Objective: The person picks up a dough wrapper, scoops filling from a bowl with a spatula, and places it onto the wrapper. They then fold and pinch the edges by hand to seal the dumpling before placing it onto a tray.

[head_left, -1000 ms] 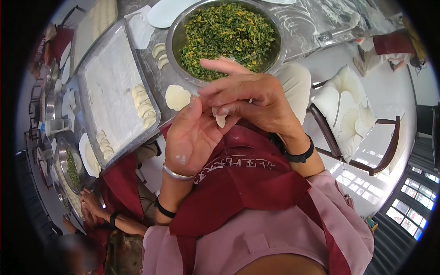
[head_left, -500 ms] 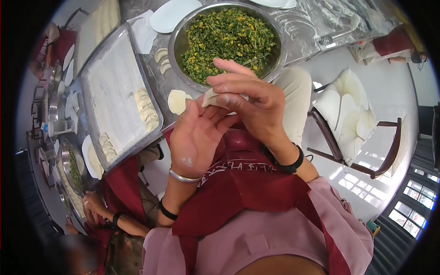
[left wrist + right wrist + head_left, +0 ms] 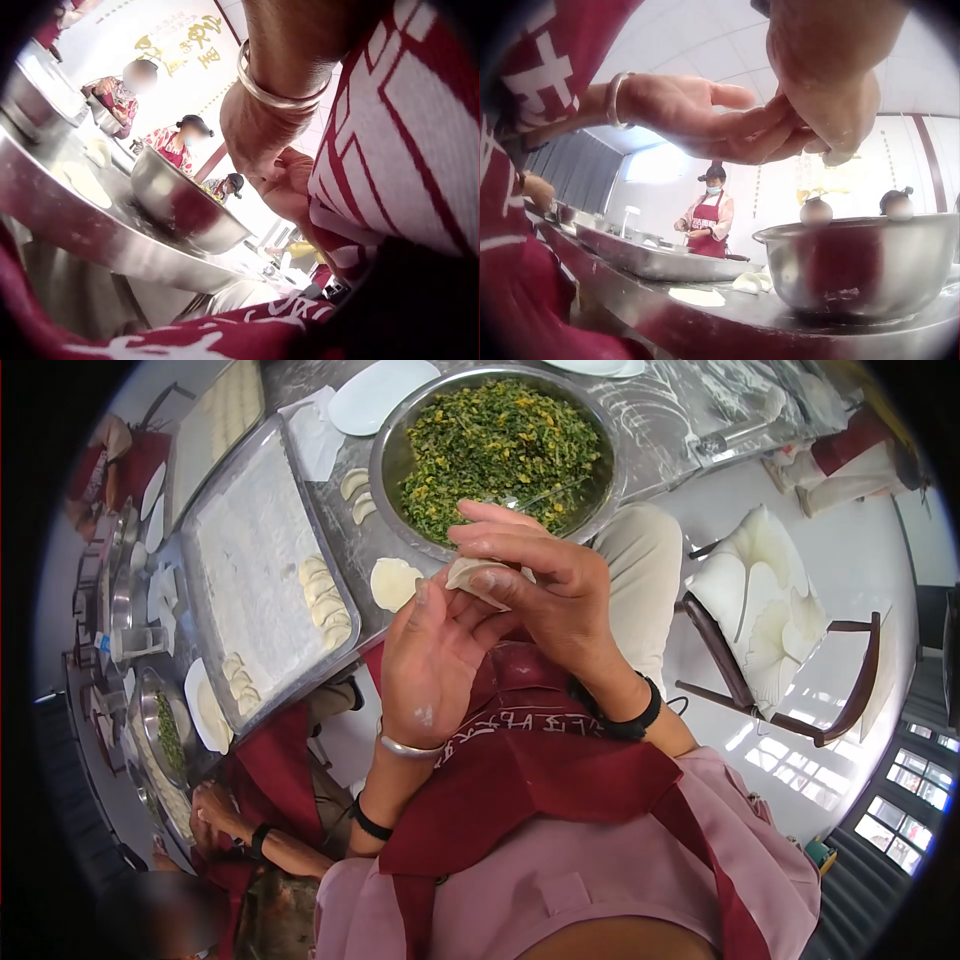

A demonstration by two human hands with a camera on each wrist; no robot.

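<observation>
A pale folded dumpling (image 3: 468, 573) lies between both hands, above the apron and close to the table edge. My right hand (image 3: 562, 585) pinches it, thumb on the near side and fingers arched over the far side. Palm up, my left hand (image 3: 432, 670) has its fingers stretched beneath the dumpling and its thumb standing apart. In the right wrist view the left hand (image 3: 697, 116) shows straight fingers meeting the right hand (image 3: 829, 105). A round dough wrapper (image 3: 394, 584) lies on the table just beyond the left thumb.
Past the hands stands a steel bowl (image 3: 384, 495) of chopped green and yellow filling (image 3: 495, 440). At left is a floured tray (image 3: 250, 525) with several dumplings (image 3: 322, 603) along its edge. More dumplings (image 3: 358, 495) lie between tray and bowl. A chair (image 3: 760, 610) stands at right.
A second ago the dough hung lower between the palms; the right hand has since brought it up, crosswise over the left fingers. Over the last half second the hands barely shift.
</observation>
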